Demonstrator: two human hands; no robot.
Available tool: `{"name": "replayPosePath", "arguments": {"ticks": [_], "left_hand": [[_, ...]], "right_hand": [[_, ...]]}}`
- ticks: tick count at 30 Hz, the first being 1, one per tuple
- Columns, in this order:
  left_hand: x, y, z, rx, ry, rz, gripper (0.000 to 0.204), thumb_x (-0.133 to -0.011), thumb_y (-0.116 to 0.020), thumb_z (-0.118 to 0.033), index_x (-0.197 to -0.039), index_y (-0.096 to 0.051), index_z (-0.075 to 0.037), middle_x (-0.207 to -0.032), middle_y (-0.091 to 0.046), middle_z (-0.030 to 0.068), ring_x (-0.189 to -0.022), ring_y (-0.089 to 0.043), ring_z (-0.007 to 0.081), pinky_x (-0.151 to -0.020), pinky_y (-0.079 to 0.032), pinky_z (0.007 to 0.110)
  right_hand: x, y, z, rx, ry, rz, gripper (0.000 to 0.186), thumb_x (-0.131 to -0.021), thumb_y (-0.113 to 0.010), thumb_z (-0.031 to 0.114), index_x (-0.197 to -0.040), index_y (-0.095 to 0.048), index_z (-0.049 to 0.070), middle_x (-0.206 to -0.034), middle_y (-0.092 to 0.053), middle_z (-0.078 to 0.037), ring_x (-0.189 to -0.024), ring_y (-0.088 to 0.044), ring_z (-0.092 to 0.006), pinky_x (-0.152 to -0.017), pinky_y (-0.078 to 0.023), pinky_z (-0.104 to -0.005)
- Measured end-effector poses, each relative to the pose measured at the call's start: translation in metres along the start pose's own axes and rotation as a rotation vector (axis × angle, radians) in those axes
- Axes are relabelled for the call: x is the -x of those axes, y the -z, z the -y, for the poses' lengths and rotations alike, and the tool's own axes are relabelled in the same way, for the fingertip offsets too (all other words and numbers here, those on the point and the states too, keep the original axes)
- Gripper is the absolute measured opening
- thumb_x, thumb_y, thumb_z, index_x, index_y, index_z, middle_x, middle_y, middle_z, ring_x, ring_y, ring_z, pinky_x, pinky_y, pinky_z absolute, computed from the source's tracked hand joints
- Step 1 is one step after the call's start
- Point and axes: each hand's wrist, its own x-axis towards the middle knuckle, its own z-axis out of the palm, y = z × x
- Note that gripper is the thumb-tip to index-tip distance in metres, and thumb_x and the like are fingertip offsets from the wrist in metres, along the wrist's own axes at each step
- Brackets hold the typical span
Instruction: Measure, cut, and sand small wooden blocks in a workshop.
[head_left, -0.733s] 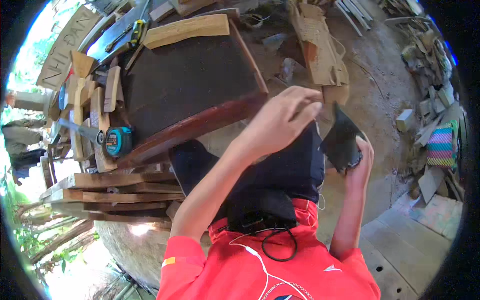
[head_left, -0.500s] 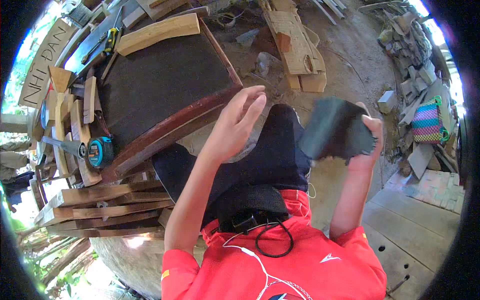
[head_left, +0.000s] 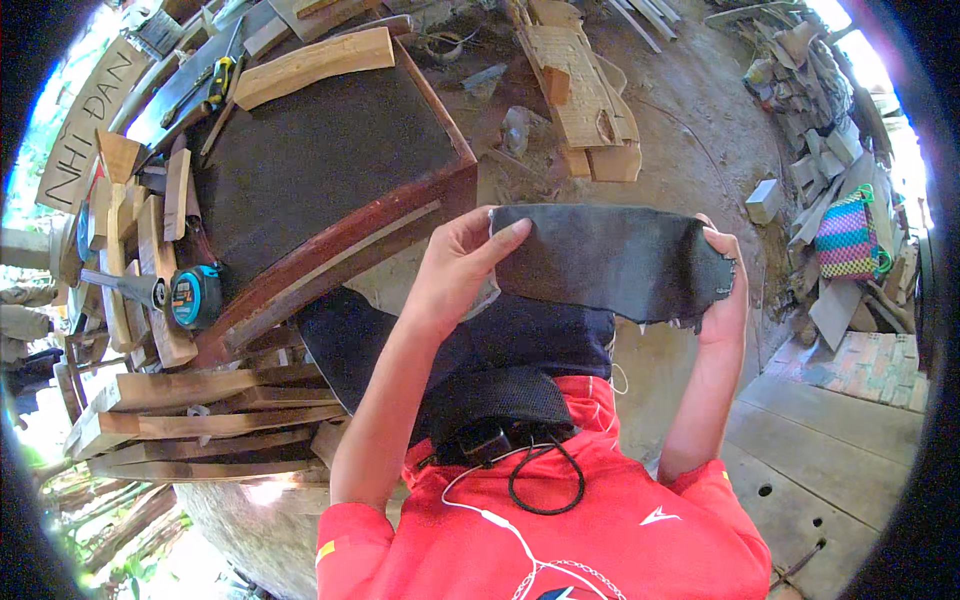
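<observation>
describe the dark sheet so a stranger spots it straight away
Start at the red shirt and look beyond it to the left hand and right hand. The dark sheet is held between them; unlike the dark tabletop, its right end is ragged.

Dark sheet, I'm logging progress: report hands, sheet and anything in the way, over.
Left hand pinching dark sheet by its left end. Right hand holding its ragged right end. Sheet spread between them. Only fingers seen over it.

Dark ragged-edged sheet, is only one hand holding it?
No, the left hand holds one end of the dark sheet and the right hand holds the other.
</observation>
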Motion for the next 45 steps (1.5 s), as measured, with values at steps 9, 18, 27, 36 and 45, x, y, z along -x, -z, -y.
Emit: {"name": "replayPosePath", "arguments": {"ticks": [9,18,27,36,45], "left_hand": [[0.032,0.017,-0.039,-0.432,-0.195,-0.255,0.026,-0.095,-0.070,-0.027,-0.092,-0.070,-0.001,-0.075,-0.056,-0.0072,-0.071,-0.045,0.0023,-0.061,-0.037,0.022],[0.073,0.044,-0.099,-0.487,-0.241,-0.554,0.013,-0.094,-0.069,-0.015,-0.088,-0.069,-0.004,-0.083,-0.061,-0.0071,-0.074,-0.048,0.0028,-0.065,-0.039,0.021],[0.071,0.111,-0.179,-1.185,-0.390,-0.921,0.038,-0.099,-0.061,-0.027,-0.125,-0.061,0.001,-0.111,-0.070,0.0126,-0.101,-0.066,0.0200,-0.093,-0.048,0.030],[0.192,0.116,-0.083,-1.158,-0.726,-0.813,0.019,-0.097,-0.062,-0.011,-0.112,-0.067,-0.001,-0.107,-0.068,0.0117,-0.088,-0.068,0.0209,-0.077,-0.054,0.032],[0.237,0.125,-0.028,-0.807,-0.609,-0.884,0.016,-0.095,-0.063,-0.005,-0.109,-0.069,-0.002,-0.089,-0.071,0.0108,-0.077,-0.069,0.0166,-0.071,-0.052,0.028]], "right_hand": [[-0.002,-0.011,-0.033,0.144,0.047,0.256,0.032,-0.091,-0.069,0.019,-0.118,-0.062,0.004,-0.109,-0.068,-0.006,-0.101,-0.065,-0.0180,-0.089,-0.052,-0.0329],[-0.002,-0.083,-0.019,0.423,0.290,0.404,0.024,-0.093,-0.070,0.013,-0.113,-0.066,0.001,-0.102,-0.069,0.000,-0.095,-0.060,-0.0093,-0.088,-0.048,-0.0273],[-0.072,-0.206,-0.015,0.714,0.720,0.494,0.040,-0.090,-0.072,0.023,-0.122,-0.060,0.001,-0.095,-0.070,-0.007,-0.089,-0.065,-0.0141,-0.082,-0.051,-0.0341],[-0.055,-0.001,-0.105,0.778,0.182,0.162,0.038,-0.095,-0.065,0.022,-0.126,-0.056,0.001,-0.105,-0.065,-0.008,-0.077,-0.062,-0.0140,-0.066,-0.053,-0.0275],[-0.010,0.120,-0.137,0.679,-0.096,-0.141,0.027,-0.100,-0.057,0.023,-0.122,-0.059,0.008,-0.097,-0.066,-0.004,-0.080,-0.065,-0.0138,-0.067,-0.052,-0.0281]]}}
